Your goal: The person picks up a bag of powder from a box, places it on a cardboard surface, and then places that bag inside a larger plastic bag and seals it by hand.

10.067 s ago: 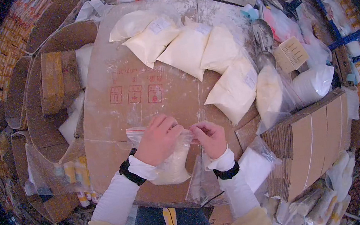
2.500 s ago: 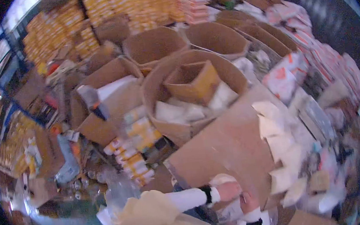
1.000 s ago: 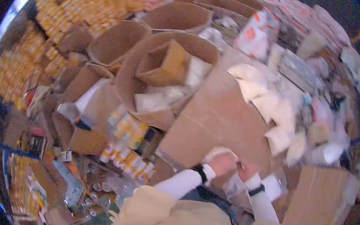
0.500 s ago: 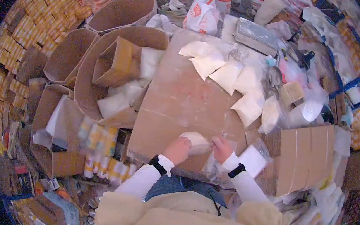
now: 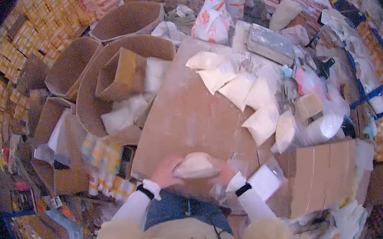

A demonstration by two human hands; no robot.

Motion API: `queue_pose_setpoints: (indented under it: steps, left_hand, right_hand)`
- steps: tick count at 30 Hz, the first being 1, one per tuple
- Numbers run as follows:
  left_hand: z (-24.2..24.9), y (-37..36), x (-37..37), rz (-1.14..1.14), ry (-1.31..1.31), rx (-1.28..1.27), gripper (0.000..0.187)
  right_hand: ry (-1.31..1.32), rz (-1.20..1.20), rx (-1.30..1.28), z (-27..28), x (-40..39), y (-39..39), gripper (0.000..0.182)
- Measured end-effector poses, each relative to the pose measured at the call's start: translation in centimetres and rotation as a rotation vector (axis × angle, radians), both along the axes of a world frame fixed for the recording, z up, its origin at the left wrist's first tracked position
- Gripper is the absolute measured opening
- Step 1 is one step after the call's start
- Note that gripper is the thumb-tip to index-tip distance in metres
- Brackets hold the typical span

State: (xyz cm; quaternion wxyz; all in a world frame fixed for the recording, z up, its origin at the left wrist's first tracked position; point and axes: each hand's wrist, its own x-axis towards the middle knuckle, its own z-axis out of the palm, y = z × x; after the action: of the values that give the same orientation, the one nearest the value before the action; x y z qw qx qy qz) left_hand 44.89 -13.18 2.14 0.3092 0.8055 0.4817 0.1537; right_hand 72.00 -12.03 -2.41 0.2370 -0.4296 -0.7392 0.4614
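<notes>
The left hand (image 5: 166, 172) and right hand (image 5: 225, 172) held a pale filled bag (image 5: 196, 164) between them, one at each end, by the near edge of the cardboard-covered table (image 5: 187, 124); similar bags (image 5: 236, 91) lay farther off, rightward

Plump clear bag of pale powder (image 5: 196, 164), held.

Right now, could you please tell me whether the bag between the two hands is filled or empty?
Filled: the plastic bag bulges with pale contents between the left hand and right hand.
</notes>
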Motion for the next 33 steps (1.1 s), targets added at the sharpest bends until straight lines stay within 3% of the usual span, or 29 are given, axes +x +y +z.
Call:
queue_pose_setpoints:
  steps: [1, 3, 5, 6, 8, 9, 10, 11, 12, 14, 15, 16, 17, 18, 19, 20, 21, 23, 24, 25, 27, 28, 29, 30, 33]
  left_hand:
    - [0.3, -0.1, -0.9, 0.003, -0.008, 0.025, 0.063]
    - [-4.2, -1.0, -1.6, -0.011, -0.078, -0.190, 0.086]
    - [-8.8, -0.9, 0.7, 0.092, -0.607, -0.405, 0.085]
    - [-2.1, 1.0, 2.5, 0.200, -0.441, -0.474, 0.079]
    - [0.3, 3.7, 3.6, 0.161, -0.413, -0.117, 0.066]
    - [-4.7, 4.0, 3.5, 0.205, -0.568, -0.149, 0.059]
    - [-9.6, 4.3, 3.3, 0.244, -0.726, -0.173, 0.051]
    - [-11.8, 3.8, 3.1, 0.471, -0.918, -0.673, 0.045]
    - [-11.7, 3.9, 2.1, 0.554, -0.947, -0.791, 0.044]
    - [-9.4, 5.6, -0.2, 0.695, -1.021, -1.004, 0.042]
    - [-7.6, 5.4, -2.3, 0.667, -0.996, -1.010, 0.043]
    - [-3.9, 4.7, -4.8, 0.678, -1.277, -1.185, 0.045]
    - [-1.3, 3.9, -7.4, 0.738, -1.244, -1.337, 0.047]
    - [-5.0, 2.3, -10.0, 0.633, -1.264, -1.376, 0.050]
    - [-7.0, 0.6, -12.4, 0.632, -1.354, -1.438, 0.052]
    - [-3.3, 0.6, -14.7, 0.803, -1.409, -1.543, 0.050]
    - [-0.7, 0.7, -16.6, 0.910, -1.304, -1.247, 0.048]
    - [-8.2, -0.4, -20.6, 0.953, -1.505, -1.504, 0.049]
    - [-4.6, 1.1, -22.7, 1.016, -1.375, -1.400, 0.049]
    - [2.3, 3.4, -25.4, 1.075, -1.246, -1.300, 0.050]
    - [5.9, 5.2, -29.3, 1.134, -1.302, -1.122, 0.053]
    - [5.1, 6.1, -31.3, 1.131, -1.486, -1.027, 0.054]
    - [4.5, 6.7, -33.4, 1.121, -1.663, -0.922, 0.055]
    - [4.3, 7.5, -35.4, 1.106, -1.702, -0.856, 0.057]
    - [5.1, 9.6, -40.2, 1.085, -1.702, -0.665, 0.062]
  right_hand:
    - [0.034, 0.008, 0.040, -2.3, -0.4, 0.3, 0.076]
    - [0.037, 0.009, 0.086, -4.4, -1.1, 0.7, 0.081]
    - [-0.021, 0.001, 0.116, -4.6, -2.5, 2.2, 0.082]
    - [-0.002, -0.038, 0.115, -4.3, -3.3, 2.5, 0.068]
    - [0.062, -0.023, -0.002, -6.5, -4.1, 2.5, 0.054]
    - [0.090, -0.006, -0.062, -7.5, -4.6, 2.9, 0.048]
    - [0.175, -0.145, -0.188, -7.5, -5.7, 3.3, 0.044]
    - [0.254, -0.285, -0.319, -6.4, -6.8, 3.5, 0.039]
    - [0.328, -0.419, -0.443, -5.2, -8.0, 4.0, 0.036]
    - [0.342, -0.410, -0.386, -3.7, -11.2, 4.6, 0.036]
    - [0.343, -0.431, -0.556, 0.1, -13.8, 4.4, 0.033]
    - [0.321, -0.350, -0.575, -2.7, -14.8, 4.2, 0.035]
    - [0.473, -0.299, -0.633, -3.8, -16.2, 3.0, 0.039]
    - [0.475, -0.337, -0.890, -6.8, -17.4, 2.7, 0.047]
    - [0.470, -0.282, -0.975, -5.2, -19.8, 2.6, 0.048]
    - [0.465, -0.205, -1.040, -2.4, -22.8, 3.6, 0.048]
    - [0.450, -0.141, -1.096, -0.2, -25.7, 4.4, 0.049]
    - [0.408, -0.026, -1.143, 3.3, -31.3, 6.5, 0.050]
    - [0.382, 0.027, -1.140, 4.9, -33.9, 7.9, 0.051]
    - [0.351, 0.078, -1.113, 6.3, -36.5, 9.7, 0.051]
    - [0.120, 0.179, -0.923, 0.7, -40.5, 12.2, 0.055]
    - [0.397, 0.218, -0.939, 4.5, -43.4, 14.5, 0.063]
    - [0.378, 0.323, -0.848, 4.8, -45.9, 16.8, 0.062]
    - [0.283, 0.315, -0.844, 5.7, -48.1, 18.8, 0.063]
    - [0.371, 0.363, -1.015, 10.9, -53.6, 22.3, 0.065]
